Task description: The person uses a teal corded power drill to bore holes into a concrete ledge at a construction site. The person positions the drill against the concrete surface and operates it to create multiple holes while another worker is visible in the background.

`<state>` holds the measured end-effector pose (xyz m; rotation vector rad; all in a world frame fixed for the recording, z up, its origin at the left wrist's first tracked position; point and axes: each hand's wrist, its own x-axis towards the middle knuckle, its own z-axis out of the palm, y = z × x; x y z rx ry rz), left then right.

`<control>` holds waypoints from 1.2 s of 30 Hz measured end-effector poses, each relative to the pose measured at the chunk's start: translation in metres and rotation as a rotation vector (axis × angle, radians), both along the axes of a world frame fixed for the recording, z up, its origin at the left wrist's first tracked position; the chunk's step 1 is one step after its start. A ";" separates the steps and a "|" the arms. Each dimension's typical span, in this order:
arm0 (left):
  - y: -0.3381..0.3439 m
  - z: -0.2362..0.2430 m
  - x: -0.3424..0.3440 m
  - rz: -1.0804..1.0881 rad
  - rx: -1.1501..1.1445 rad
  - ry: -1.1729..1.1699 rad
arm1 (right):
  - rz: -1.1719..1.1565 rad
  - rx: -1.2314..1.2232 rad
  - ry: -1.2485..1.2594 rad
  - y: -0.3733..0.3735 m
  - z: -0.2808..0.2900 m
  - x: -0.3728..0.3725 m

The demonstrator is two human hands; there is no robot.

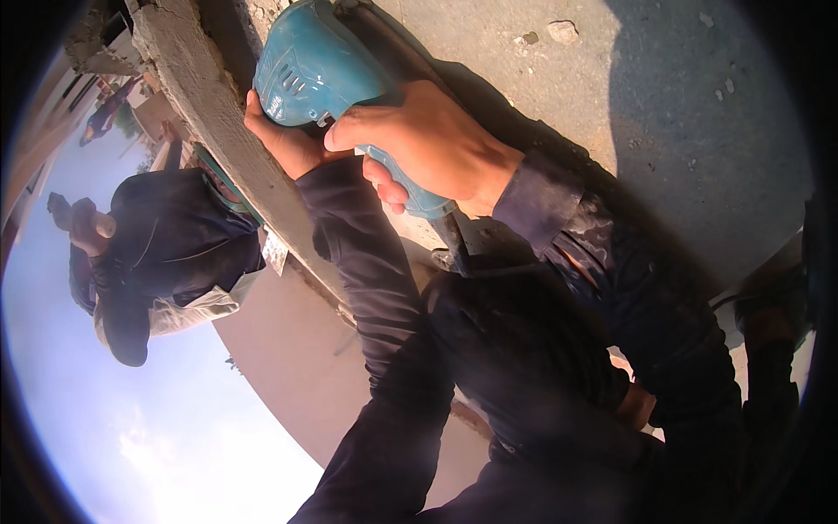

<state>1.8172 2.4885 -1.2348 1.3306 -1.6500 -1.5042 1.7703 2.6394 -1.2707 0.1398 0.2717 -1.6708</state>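
A teal corded power tool (327,65) with vent slots in its rounded housing lies across the top middle of the head view. My right hand (436,144) is closed around its handle, the thumb toward the housing. Under the vented end, my left hand (292,144) grips and steadies the housing, its fingers partly hidden. A dark cord (449,236) runs from the base of the handle toward my legs. The working end of the tool is not visible, so its exact kind cannot be told.
A rough, pale beam-like edge (223,131) runs diagonally beside the tool. Grey concrete floor (698,131) with a loose stone (563,32) spreads to the right. Another person in dark clothing (179,231) stands beyond the edge at left. My bent leg (506,349) is close below.
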 end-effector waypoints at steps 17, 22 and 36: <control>0.037 -0.030 0.009 0.001 -0.129 -0.027 | 0.030 0.013 -0.019 0.022 -0.027 0.013; 0.014 -0.006 -0.011 -0.024 -0.190 -0.093 | 0.046 0.059 0.024 0.000 0.001 -0.011; 0.002 -0.003 -0.002 0.031 -0.059 0.006 | -0.002 -0.011 0.048 -0.002 0.001 -0.005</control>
